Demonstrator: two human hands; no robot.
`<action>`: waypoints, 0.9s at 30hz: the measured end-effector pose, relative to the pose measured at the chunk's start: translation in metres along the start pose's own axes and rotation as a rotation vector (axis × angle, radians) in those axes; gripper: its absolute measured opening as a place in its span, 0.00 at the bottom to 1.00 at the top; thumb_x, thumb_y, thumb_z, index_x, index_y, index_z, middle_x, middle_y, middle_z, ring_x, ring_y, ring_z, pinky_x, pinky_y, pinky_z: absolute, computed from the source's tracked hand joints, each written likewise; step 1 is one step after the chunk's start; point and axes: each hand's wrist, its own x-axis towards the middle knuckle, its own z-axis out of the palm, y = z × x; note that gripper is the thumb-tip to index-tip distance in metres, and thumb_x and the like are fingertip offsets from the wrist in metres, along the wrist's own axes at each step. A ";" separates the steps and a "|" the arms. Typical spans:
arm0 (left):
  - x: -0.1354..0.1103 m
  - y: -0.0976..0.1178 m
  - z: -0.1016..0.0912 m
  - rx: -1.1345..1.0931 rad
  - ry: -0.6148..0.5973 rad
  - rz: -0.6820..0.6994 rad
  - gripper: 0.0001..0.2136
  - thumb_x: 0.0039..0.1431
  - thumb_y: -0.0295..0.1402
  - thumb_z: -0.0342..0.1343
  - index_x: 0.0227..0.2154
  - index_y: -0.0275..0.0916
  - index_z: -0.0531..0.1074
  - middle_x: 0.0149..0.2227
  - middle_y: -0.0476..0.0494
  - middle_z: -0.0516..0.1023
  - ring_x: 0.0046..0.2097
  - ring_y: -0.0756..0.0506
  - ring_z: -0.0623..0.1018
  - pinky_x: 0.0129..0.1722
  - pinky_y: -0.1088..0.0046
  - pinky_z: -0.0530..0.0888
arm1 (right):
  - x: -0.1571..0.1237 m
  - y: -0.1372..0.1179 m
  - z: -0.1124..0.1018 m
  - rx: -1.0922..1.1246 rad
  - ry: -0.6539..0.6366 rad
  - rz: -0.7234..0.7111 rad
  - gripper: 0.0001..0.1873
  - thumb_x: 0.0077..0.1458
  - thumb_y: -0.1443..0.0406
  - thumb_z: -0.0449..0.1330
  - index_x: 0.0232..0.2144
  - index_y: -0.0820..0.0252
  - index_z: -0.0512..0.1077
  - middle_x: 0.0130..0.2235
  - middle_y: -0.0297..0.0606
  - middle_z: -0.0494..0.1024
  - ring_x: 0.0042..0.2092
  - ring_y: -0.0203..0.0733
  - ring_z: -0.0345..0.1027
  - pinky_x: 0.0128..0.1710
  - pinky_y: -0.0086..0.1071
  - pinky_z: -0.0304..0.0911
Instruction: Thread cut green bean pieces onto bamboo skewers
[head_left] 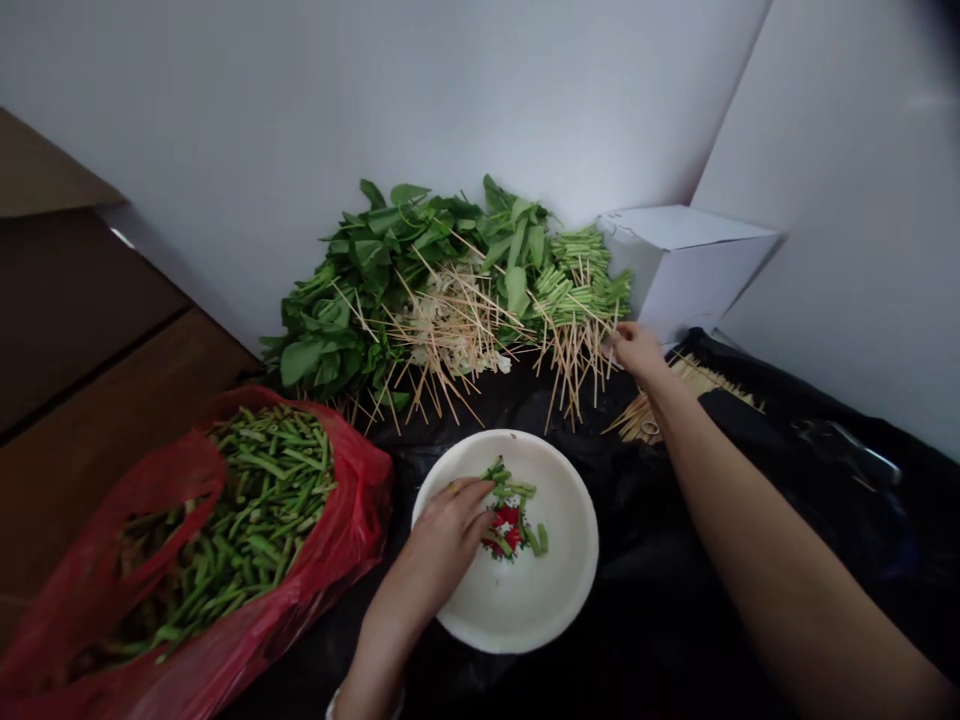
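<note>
My left hand (pixel 450 520) reaches into a white bowl (pixel 574 580), its bent fingers closed on cut green stem pieces (pixel 517 488). A few more pieces lie on the bowl's red floral print. At the right end of the skewer pile, my right hand (pixel 639 352) pinches what looks like a bamboo skewer; its tip is partly hidden by the fingers. Beside that hand, skewered green stems (pixel 574 290) are stacked with their bare sticks (pixel 574 370) pointing toward me.
A red plastic bag (pixel 360 470) full of cut green stems (pixel 277 480) stands at left. Leafy greens (pixel 322 330) and skewered pale pieces (pixel 450 310) lie along the wall. Loose skewers (pixel 697 380), a white box (pixel 697 260) and a shiny object (pixel 855 450) are at right.
</note>
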 end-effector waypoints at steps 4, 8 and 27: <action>-0.005 0.005 0.007 -0.057 -0.088 0.043 0.18 0.60 0.35 0.56 0.53 0.45 0.72 0.55 0.42 0.75 0.56 0.41 0.72 0.59 0.61 0.65 | -0.011 -0.001 -0.005 -0.277 0.134 -0.181 0.22 0.52 0.66 0.54 0.49 0.69 0.71 0.47 0.55 0.73 0.52 0.56 0.62 0.54 0.47 0.52; -0.024 0.012 -0.017 -0.190 0.003 0.061 0.15 0.61 0.34 0.55 0.51 0.47 0.74 0.53 0.46 0.77 0.54 0.44 0.74 0.57 0.66 0.67 | -0.032 0.003 0.000 -0.514 0.226 -0.497 0.22 0.58 0.63 0.49 0.52 0.64 0.71 0.47 0.52 0.75 0.48 0.50 0.67 0.49 0.38 0.57; -0.149 -0.129 -0.158 0.501 0.047 -0.692 0.40 0.48 0.50 0.57 0.62 0.34 0.60 0.59 0.31 0.71 0.57 0.33 0.72 0.56 0.59 0.66 | -0.060 0.022 0.017 -0.611 0.337 -0.922 0.20 0.60 0.61 0.50 0.48 0.61 0.75 0.38 0.43 0.81 0.37 0.44 0.74 0.32 0.31 0.60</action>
